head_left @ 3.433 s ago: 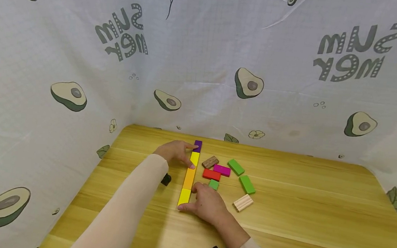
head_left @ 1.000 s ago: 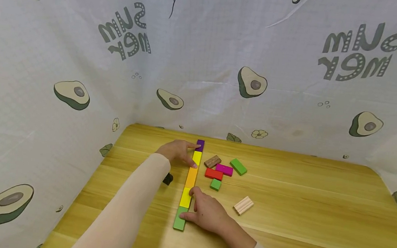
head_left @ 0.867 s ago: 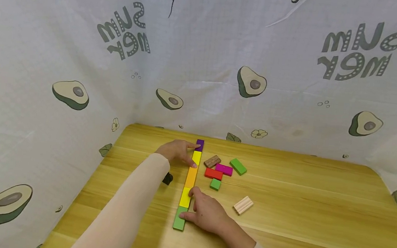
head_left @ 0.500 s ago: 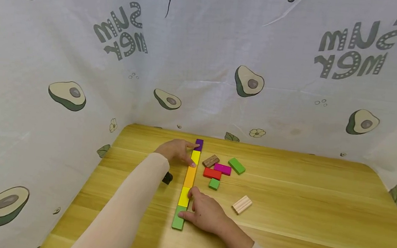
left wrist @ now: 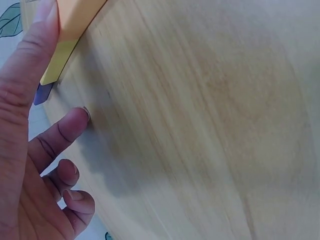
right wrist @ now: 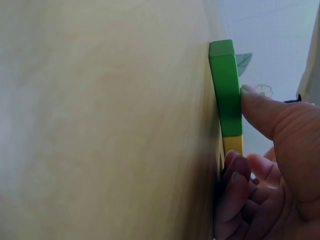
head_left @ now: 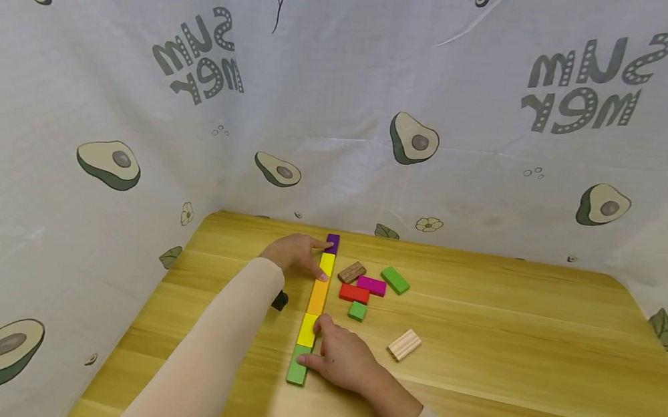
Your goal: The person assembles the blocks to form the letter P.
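Note:
A row of flat blocks runs toward me on the table: purple [head_left: 333, 240], yellow [head_left: 326, 263], orange [head_left: 317, 298], yellow [head_left: 307, 331] and, nearest, a green block [head_left: 297, 366]. My left hand [head_left: 295, 254] rests at the far end, forefinger on the purple block and thumb near where yellow meets orange. In the left wrist view its other fingers are loosely bent, holding nothing. My right hand [head_left: 350, 359] lies at the near end. Its thumb rests on the green block in the right wrist view; its bent fingers are beside the near yellow block, their contact partly hidden.
Right of the row lie loose blocks: brown [head_left: 352, 272], magenta [head_left: 371, 286], red [head_left: 354, 294], a small green one [head_left: 357, 311], a longer green one [head_left: 395, 280] and a pale ridged one [head_left: 404, 345]. A printed curtain [head_left: 332, 101] encloses the wooden table [head_left: 508, 346].
Since the earliest frame, a green block has gone from the loose group to the row's near end. My right thumb now rests on it. During the last second both hands stay nearly still.

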Demonstrator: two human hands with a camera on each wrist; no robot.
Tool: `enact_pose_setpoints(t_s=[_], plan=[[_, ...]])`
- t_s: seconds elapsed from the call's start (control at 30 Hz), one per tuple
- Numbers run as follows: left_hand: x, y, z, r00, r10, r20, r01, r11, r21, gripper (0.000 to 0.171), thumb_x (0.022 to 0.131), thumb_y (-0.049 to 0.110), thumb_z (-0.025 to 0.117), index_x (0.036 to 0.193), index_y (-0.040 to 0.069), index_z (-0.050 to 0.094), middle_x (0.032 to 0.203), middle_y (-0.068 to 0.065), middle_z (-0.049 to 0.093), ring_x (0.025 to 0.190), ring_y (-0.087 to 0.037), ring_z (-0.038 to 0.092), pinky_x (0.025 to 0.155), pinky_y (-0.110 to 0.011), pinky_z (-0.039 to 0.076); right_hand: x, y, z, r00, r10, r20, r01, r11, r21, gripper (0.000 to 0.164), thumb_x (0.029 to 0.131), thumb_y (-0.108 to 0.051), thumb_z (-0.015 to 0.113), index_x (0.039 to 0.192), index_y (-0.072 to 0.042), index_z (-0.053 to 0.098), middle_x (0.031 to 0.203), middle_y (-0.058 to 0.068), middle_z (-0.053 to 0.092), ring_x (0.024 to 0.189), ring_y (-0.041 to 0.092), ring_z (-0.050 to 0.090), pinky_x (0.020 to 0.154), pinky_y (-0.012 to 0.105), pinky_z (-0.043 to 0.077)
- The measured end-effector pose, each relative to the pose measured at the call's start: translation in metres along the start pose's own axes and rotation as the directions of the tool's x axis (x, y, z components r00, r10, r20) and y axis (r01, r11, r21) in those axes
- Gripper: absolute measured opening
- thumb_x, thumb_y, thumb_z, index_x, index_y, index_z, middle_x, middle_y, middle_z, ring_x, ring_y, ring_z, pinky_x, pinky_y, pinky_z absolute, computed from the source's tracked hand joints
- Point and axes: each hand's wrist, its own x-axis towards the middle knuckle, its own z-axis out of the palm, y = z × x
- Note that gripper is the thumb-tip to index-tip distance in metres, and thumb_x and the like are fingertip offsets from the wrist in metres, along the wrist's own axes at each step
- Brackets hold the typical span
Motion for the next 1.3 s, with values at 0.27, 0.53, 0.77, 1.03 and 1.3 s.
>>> enact_pose_setpoints(t_s=[0.27, 0.53, 0.77, 1.03, 1.3], plan=[[0.000, 0.000, 0.001, 1.000, 0.010, -0.016, -0.010, 1.000, 0.010, 0.092, 0.073, 0.061, 0.084, 0.152, 0.052, 0.039, 0.165, -0.005, 0.039, 0.152, -0.032, 0.038, 0.121, -0.058, 0.037, -0.001, -0.001, -0.001, 1.000, -0.004, 0.000, 0.004, 1.000, 0.000, 0.052, 0.090, -0.048, 0.075, 0.119, -0.013, 0.050, 0.071, -0.008, 0.055, 0.059, 0.004, 0.050, 0.055, 0.022, 0.041], [0.000, 0.000, 0.001, 1.000, 0.019, -0.015, -0.019, 1.000, 0.007, 0.091, 0.073, 0.062, 0.083, 0.152, 0.051, 0.039, 0.165, -0.005, 0.038, 0.153, -0.032, 0.036, 0.121, -0.058, 0.036, -0.001, 0.001, 0.000, 1.000, -0.010, -0.006, 0.010, 1.000, 0.001, 0.053, 0.090, -0.050, 0.075, 0.118, -0.013, 0.050, 0.070, -0.008, 0.054, 0.058, 0.004, 0.049, 0.054, 0.022, 0.041], [-0.002, 0.001, -0.001, 0.998, 0.052, -0.021, -0.051, 0.997, 0.050, 0.091, 0.073, 0.065, 0.081, 0.153, 0.050, 0.039, 0.164, -0.006, 0.041, 0.150, -0.033, 0.040, 0.120, -0.056, 0.039, 0.000, 0.007, -0.007, 0.999, 0.012, 0.050, -0.018, 0.993, 0.117, 0.055, 0.093, -0.053, 0.069, 0.121, -0.011, 0.049, 0.071, -0.005, 0.057, 0.058, 0.008, 0.049, 0.053, 0.022, 0.041], [-0.005, 0.002, -0.003, 0.997, 0.071, -0.007, -0.070, 0.995, 0.068, 0.091, 0.075, 0.065, 0.080, 0.154, 0.049, 0.038, 0.165, -0.007, 0.039, 0.151, -0.033, 0.039, 0.121, -0.056, 0.038, 0.028, 0.025, -0.052, 0.991, 0.074, -0.113, -0.072, 0.997, 0.021, 0.036, 0.099, -0.034, 0.069, 0.125, -0.011, 0.056, 0.080, 0.001, 0.061, 0.067, 0.015, 0.054, 0.060, 0.029, 0.048], [-0.005, 0.000, -0.004, 0.997, 0.082, 0.006, -0.082, 0.995, 0.055, 0.091, 0.076, 0.064, 0.081, 0.154, 0.049, 0.037, 0.166, -0.005, 0.037, 0.152, -0.032, 0.036, 0.123, -0.054, 0.035, 0.070, 0.055, -0.092, 0.968, 0.110, -0.227, -0.189, 0.911, -0.366, 0.040, 0.098, -0.026, 0.067, 0.136, -0.012, 0.062, 0.130, 0.019, 0.062, 0.119, 0.040, 0.056, 0.101, 0.055, 0.053]])
